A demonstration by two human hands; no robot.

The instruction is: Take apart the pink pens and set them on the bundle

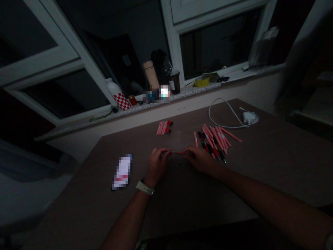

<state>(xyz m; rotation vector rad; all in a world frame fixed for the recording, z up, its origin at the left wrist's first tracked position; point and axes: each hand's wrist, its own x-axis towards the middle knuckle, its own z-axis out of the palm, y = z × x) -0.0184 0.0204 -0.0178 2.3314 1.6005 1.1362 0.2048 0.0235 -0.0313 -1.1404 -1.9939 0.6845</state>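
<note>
Over the middle of the brown table (182, 201), my left hand (156, 164) and my right hand (198, 158) are both closed on the ends of one pink-and-red pen (177, 152), held level between them. A watch is on my left wrist. A loose pile of several pink, red and black pens (213, 139) lies just right of my right hand. A smaller neat group of pens (164, 127) lies farther back. A tiny dark part (179, 162) rests on the table under the held pen.
A blurred flat phone-like thing (122, 171) lies left of my left hand. A white charger with cable (247, 117) sits at the back right. The windowsill (156, 102) holds a checked bottle (118, 94), cups, a dark jar and a yellow tape roll (202, 81). The room is dim.
</note>
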